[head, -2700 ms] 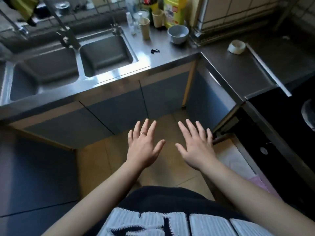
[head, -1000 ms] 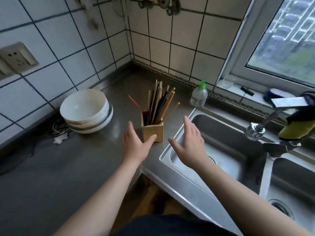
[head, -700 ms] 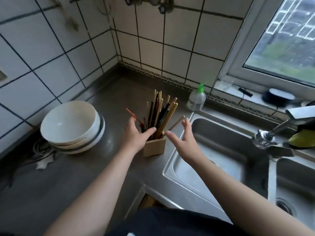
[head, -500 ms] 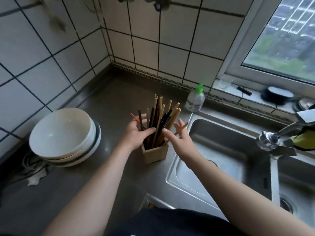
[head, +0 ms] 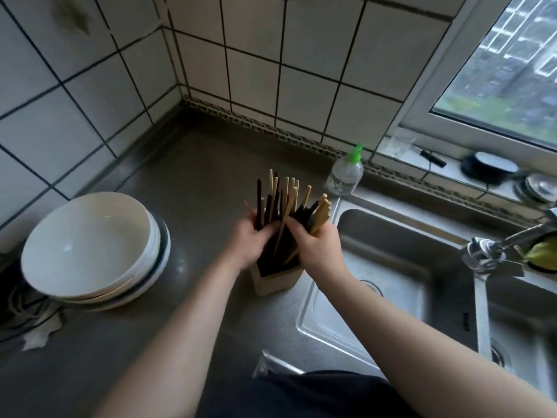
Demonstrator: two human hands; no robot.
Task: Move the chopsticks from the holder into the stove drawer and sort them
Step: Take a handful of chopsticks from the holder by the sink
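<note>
A square wooden holder (head: pixel 275 280) stands on the steel counter beside the sink's left rim. A bundle of chopsticks (head: pixel 284 196), pale wood and dark ones mixed, sticks up out of it. My left hand (head: pixel 251 241) wraps the bundle from the left, and my right hand (head: pixel 316 247) wraps it from the right. Both hands close around the sticks just above the holder's mouth. The lower ends of the sticks are hidden inside the holder. The stove drawer is out of sight.
Stacked white bowls (head: pixel 90 245) sit on the counter (head: pixel 193 182) to the left. A clear bottle with a green pump (head: pixel 346 173) stands behind the holder. The steel sink (head: pixel 391 285) and a tap (head: pixel 494 251) lie to the right. Tiled walls close off the corner.
I turned from the floor and cabinets toward the counter corner. Both open hands reached the holder and closed around the chopsticks from either side.
</note>
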